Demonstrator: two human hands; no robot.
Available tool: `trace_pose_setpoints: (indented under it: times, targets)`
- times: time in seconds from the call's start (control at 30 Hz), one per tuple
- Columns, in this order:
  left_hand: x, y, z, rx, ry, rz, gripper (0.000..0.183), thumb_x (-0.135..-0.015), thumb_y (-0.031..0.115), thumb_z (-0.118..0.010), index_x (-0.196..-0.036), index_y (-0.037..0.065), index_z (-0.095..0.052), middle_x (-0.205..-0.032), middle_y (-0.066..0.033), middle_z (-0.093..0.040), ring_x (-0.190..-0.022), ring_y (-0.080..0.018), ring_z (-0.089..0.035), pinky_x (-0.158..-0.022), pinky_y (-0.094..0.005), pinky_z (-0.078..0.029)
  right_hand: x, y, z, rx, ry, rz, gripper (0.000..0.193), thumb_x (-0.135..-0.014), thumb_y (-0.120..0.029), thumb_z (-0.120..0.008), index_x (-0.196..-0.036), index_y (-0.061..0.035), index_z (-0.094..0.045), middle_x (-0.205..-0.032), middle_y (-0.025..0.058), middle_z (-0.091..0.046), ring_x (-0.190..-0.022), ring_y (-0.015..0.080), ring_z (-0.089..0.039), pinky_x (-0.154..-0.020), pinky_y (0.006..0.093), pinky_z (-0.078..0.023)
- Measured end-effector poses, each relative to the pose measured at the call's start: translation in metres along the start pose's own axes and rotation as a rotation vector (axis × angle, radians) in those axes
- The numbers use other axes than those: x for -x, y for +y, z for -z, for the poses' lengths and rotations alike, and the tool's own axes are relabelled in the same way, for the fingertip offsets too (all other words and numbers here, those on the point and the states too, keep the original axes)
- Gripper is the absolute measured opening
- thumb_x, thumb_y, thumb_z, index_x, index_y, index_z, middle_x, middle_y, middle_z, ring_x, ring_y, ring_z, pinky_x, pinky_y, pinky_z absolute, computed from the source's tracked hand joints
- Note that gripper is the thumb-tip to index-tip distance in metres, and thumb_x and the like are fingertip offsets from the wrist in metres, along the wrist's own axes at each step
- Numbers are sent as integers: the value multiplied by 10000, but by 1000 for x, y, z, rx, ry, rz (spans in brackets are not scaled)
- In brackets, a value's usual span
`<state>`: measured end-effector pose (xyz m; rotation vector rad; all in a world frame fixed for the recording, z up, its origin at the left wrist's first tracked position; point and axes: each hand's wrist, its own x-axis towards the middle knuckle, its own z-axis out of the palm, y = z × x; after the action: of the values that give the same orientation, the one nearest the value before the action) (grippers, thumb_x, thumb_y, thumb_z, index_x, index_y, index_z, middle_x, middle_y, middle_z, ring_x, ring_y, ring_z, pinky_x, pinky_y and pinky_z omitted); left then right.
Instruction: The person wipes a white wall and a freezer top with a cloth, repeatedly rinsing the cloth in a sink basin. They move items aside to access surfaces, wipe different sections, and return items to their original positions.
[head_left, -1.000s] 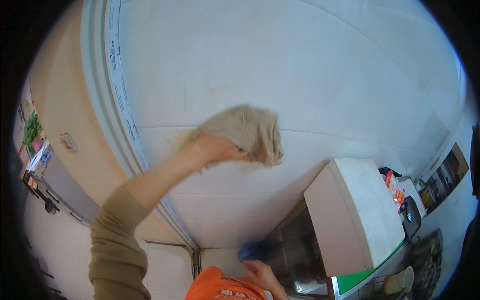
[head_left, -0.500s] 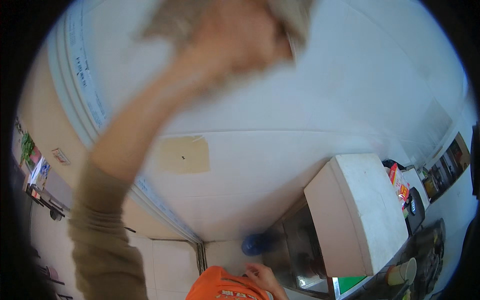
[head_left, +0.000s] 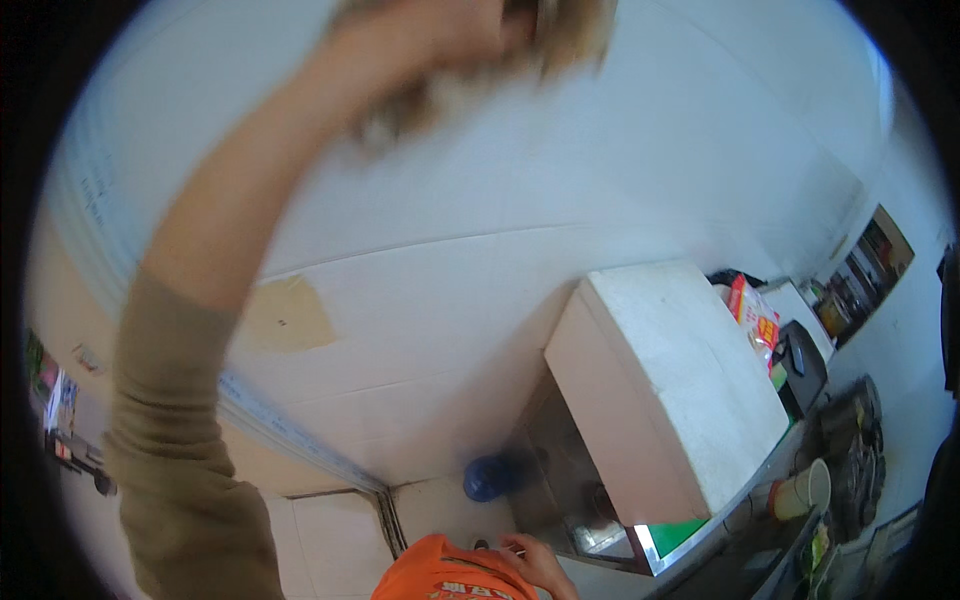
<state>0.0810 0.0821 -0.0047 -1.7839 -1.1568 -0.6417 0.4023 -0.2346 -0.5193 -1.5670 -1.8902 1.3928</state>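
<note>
My left arm, in a brown sleeve, reaches up across the white wall panel (head_left: 480,190). At the top of the picture my left hand (head_left: 450,30), smeared by motion, is closed around a crumpled beige-brown cloth (head_left: 575,35). The cloth lies against or close to the panel; contact is hard to make out. Low down, in front of my orange top (head_left: 450,570), my right hand (head_left: 540,565) hangs with loosely bent fingers and nothing visible in it.
A big white box (head_left: 680,390) stands on a counter to the right. Beyond it are a red-and-white packet (head_left: 755,320) and a pale cup (head_left: 805,490). A blue round container (head_left: 487,478) sits on the floor by the wall. A tan patch (head_left: 290,315) marks the panel.
My left hand with the cloth has shifted slightly up and left in the picture. The view has turned, so the box and wall patch appear farther left. My right hand stays low.
</note>
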Motion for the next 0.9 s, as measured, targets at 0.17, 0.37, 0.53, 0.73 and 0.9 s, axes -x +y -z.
trace_pose_setpoints:
  times: [0.17,0.37,0.53,0.73,0.9]
  targets:
    - [-89,38,-11,-134,395,77,653,-933,523,-610,-1365,34,-616,-1370,-223,-639,-1298,-392,-580,-1108,-501,-454,2,25,13,-110,66,-35,375,-993,-249,-709,-1299,-34,-689,-1150,171,-755,-950,260,-765,-843,367,-604]
    - [77,194,-136,473,-124,-34,596,-987,423,-595,-1464,72,-530,-1386,-208,-643,-1269,-391,-611,-1126,-505,-456,11,39,22,-128,53,-6,375,-988,-215,-702,-1312,-28,-680,-1149,171,-752,-957,270,-757,-849,368,-598]
    - [202,206,-159,476,-217,-207,445,-1003,345,-608,-1313,28,-646,-1191,-198,-704,-1170,-333,-677,-1008,-443,-535,22,53,33,-100,110,10,383,-985,-217,-701,-1311,-20,-672,-1181,174,-741,-989,270,-751,-859,370,-596]
    - [-9,114,-60,147,-218,-161,444,-1046,331,-531,-1368,31,-585,-1239,-186,-676,-1225,-300,-623,-1077,-454,-478,31,58,43,-85,99,-52,389,-983,-231,-724,-1313,-30,-685,-1144,146,-767,-980,250,-768,-840,355,-615]
    - [-156,98,-22,-416,348,29,449,-1096,327,-449,-1432,38,-523,-1325,-181,-642,-1291,-269,-566,-1150,-474,-419,31,60,43,-153,113,-68,381,-980,-214,-708,-1297,-3,-676,-1140,182,-753,-972,284,-763,-846,371,-607]
